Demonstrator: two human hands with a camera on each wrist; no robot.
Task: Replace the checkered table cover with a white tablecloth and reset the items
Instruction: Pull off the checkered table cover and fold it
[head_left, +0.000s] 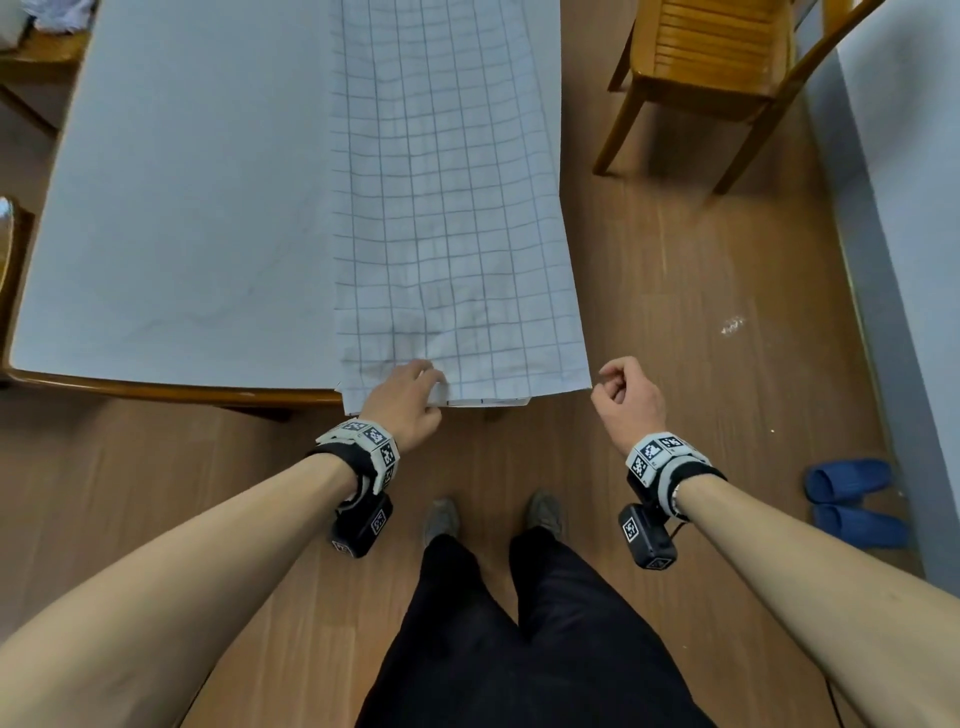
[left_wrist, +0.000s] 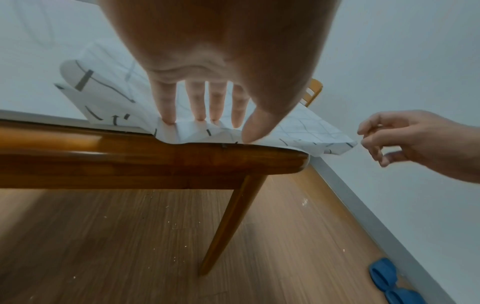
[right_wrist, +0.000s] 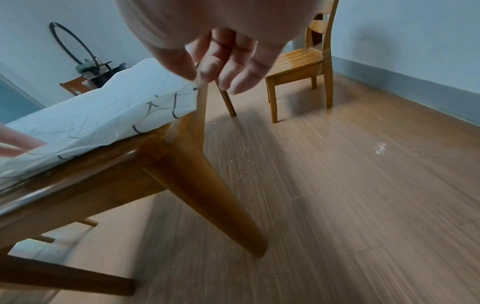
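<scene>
The checkered cover (head_left: 447, 208) lies folded in a long strip over the right part of the wooden table (head_left: 156, 387), with a plain white surface (head_left: 182, 182) showing to its left. My left hand (head_left: 410, 389) presses straight fingers (left_wrist: 166, 111) on the cover's near edge (left_wrist: 197, 131), the thumb touching that edge at the table rim (left_wrist: 182, 156). My right hand (head_left: 605, 384) is off the table's near right corner. Its thumb and forefinger (right_wrist: 200, 79) pinch the cover's near right corner (right_wrist: 182, 96), also seen in the left wrist view (left_wrist: 348, 144).
A wooden chair (head_left: 717, 57) stands on the floor right of the table's far end. Blue slippers (head_left: 852, 499) lie by the grey wall (head_left: 909, 208) at my right. Another chair (head_left: 31, 52) with cloth on it is at the far left. My feet (head_left: 441, 519) stand just before the table.
</scene>
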